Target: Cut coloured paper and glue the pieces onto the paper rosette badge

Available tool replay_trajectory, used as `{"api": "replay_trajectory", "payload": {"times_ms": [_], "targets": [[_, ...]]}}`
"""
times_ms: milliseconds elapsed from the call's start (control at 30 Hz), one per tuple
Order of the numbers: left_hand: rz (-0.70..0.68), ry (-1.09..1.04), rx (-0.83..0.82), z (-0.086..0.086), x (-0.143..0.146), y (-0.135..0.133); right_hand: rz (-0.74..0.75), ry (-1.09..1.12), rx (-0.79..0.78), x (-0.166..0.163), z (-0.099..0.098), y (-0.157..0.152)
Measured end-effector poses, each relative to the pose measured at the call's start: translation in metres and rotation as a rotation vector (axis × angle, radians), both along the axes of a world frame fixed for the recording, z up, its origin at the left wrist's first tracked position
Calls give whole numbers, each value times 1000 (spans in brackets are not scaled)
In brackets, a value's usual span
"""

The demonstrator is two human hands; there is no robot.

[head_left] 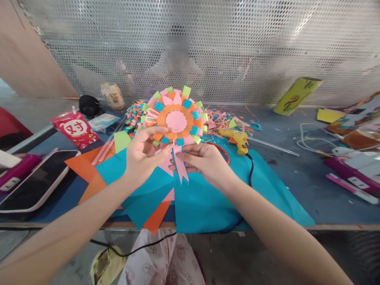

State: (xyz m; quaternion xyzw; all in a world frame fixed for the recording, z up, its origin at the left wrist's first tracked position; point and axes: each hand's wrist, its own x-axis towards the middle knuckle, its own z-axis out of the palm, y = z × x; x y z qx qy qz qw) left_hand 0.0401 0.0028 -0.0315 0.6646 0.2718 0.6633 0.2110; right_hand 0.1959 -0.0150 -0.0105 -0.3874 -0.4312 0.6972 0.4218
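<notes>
A round paper rosette (176, 121) in pink, orange, blue and green is held up above the table, its face towards me. My left hand (145, 148) pinches its lower left edge between thumb and fingers. Below the disc, my right hand (202, 158) grips the pink ribbon tail (180, 164), which ends in a notch. A second pink tail hangs partly behind my left fingers. Under both hands lie sheets of blue paper (208, 202) and orange paper (89, 164). A yellow glue gun (237, 139) rests just beyond my right hand.
Paper scraps (225, 120) are heaped behind the rosette. A phone (38, 184) and a red snack packet (73, 128) lie to the left. On the right are a clear glue stick (274, 147), a yellow-green can (297, 96) and a pink pen (352, 189). A perforated metal panel (237, 51) stands behind.
</notes>
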Motion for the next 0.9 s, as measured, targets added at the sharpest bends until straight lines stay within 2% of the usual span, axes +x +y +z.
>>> {"api": "replay_trajectory", "payload": {"times_ms": [200, 467, 767, 900], "targets": [[49, 2, 0, 0, 1, 0, 39, -24, 38, -1, -4, 2], [100, -4, 11, 1, 3, -2, 12, 25, 105, 0, -5, 3], [86, 6, 10, 3, 4, -4, -65, -149, 271, 0, -9, 5], [97, 32, 6, 3, 3, -4, -53, -171, 270, 0, -7, 4]]}}
